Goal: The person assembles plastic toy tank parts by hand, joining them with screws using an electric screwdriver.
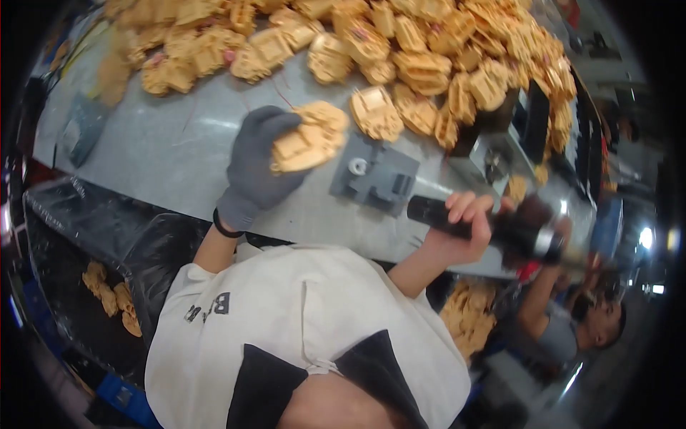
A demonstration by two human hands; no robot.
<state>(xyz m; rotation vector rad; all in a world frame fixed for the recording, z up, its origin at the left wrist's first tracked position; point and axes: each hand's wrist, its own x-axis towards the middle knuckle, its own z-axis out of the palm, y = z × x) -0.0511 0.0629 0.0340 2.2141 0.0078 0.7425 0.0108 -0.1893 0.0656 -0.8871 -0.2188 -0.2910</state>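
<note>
My left hand (pixel 261 161), in a grey glove, grips a yellow-orange molded plastic part (pixel 311 139) above the metal table, its recessed side facing up. Bare, my right hand (pixel 468 225) wraps round a black cylindrical tool (pixel 429 211) that looks like an electric screwdriver; its far end is blurred at the right. Between the two hands a dark grey fixture block (pixel 375 175) with raised ribs and a small white round piece lies on the table. The held part is just left of this fixture and apart from it.
A large heap of similar plastic parts (pixel 421 68) covers the back of the metal table (pixel 193 154). At the right stands a metal box (pixel 493 157). A black-lined bin (pixel 78 286) with several parts sits at lower left. Another person (pixel 572 322) works at the right.
</note>
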